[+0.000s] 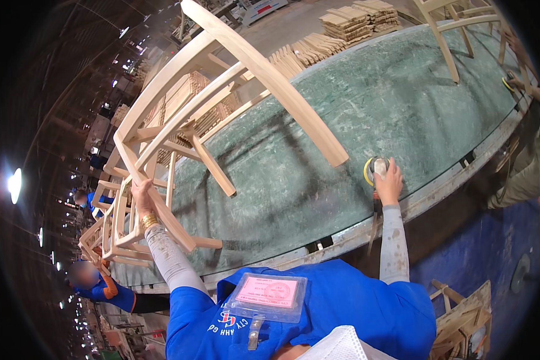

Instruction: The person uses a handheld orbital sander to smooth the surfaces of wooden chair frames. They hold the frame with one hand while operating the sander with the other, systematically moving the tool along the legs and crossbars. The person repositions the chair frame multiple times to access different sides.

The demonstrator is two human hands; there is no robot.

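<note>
Holding pale wooden chair (282, 90) w/ L hand (143, 197), w/ fingers wrapped round one long leg, approx. at its middle. Located over L part of green surface (402, 102), w/ leg ends pointing to lower R of view; cannot tell exactly which ones touch surface. Grasping small round sander (378, 166), yellow at rim, w/ R hand (390, 182), w/ fingers bent over its top. Kept near front edge of surface, apart from chair, close to end of longest visible leg. Cannot tell if pressed on surface or slightly lifted. Can see more chairs (131, 238) at L, near co-worker (123, 297) in blue. Can see also another chair (441, 48) at upper R, & wood stacks (342, 27) behind far edge.
</note>
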